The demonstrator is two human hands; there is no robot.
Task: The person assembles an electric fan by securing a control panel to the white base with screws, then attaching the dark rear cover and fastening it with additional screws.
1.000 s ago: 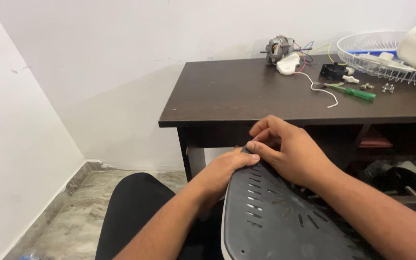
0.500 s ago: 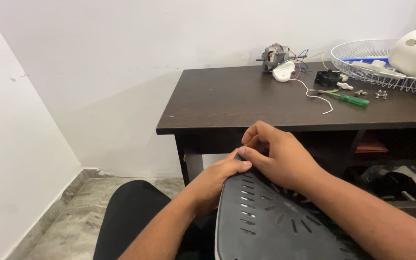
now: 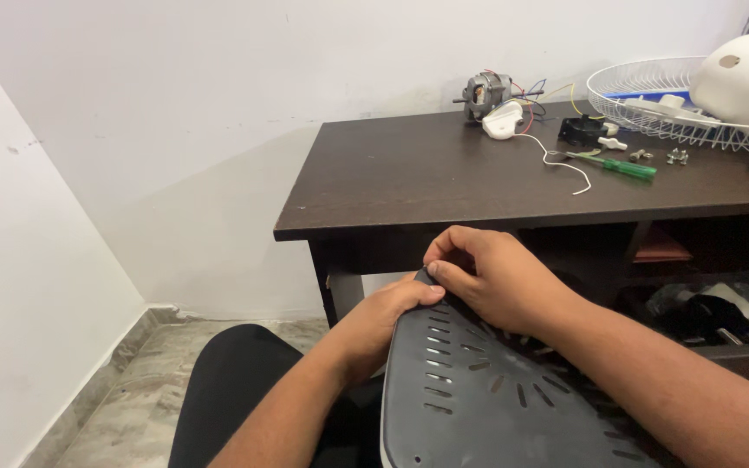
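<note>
A dark grey slotted plastic panel [image 3: 487, 399] rests on my lap, its pointed end toward the desk. My left hand [image 3: 374, 321] grips the panel's left edge near that tip, thumb on top. My right hand [image 3: 496, 277] lies over the tip, thumb and forefinger pinched together at the very end of the panel; what is between them is too small to see.
A dark wooden desk [image 3: 426, 178] stands ahead with a small electric motor [image 3: 483, 91], a white plastic piece [image 3: 502, 121], a white wire [image 3: 561, 165], a green screwdriver [image 3: 621, 165], a white wire fan guard [image 3: 652, 100] and a white fan housing [image 3: 743, 78]. Walls meet at the left.
My hands keep the same hold on the panel. The view has shifted slightly, so the desk and panel sit a little further left and up.
</note>
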